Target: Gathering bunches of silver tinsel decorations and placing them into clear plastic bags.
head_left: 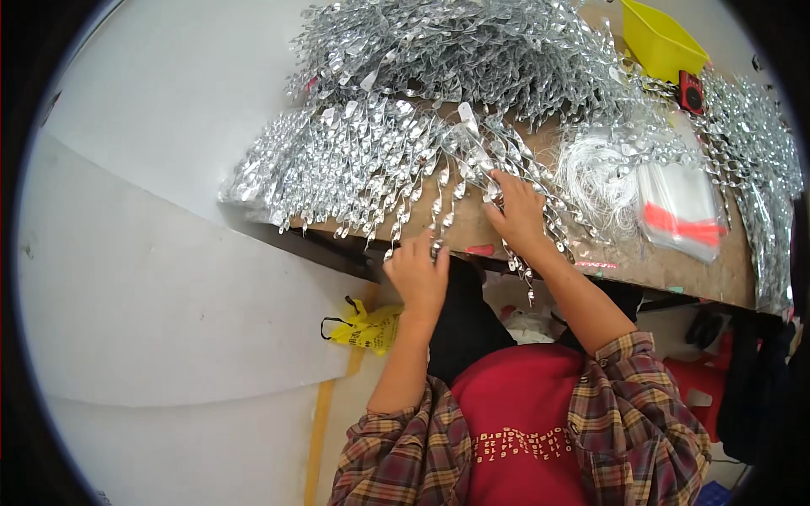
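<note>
Many shiny silver twisted strips (337, 169) lie in a layer on the brown table, their lower ends reaching its front edge. My left hand (418, 274) is at that edge, fingers curled round the lower end of one or two strips; the fingertips are partly hidden. Farther right and higher, my right hand (517, 211) rests on the strips with thumb and index finger apart. The index fingertip touches a strip near a flat silver tab (468, 118). A few strips hang over the edge below my right hand.
Behind lies a big heap of silver strips (456, 51). To the right are a coil of white string (591, 173), clear plastic bags with a red band (679, 207), a small red-and-black device (690, 91) and a yellow bin (662, 38). A yellow bag (371, 329) is below the table.
</note>
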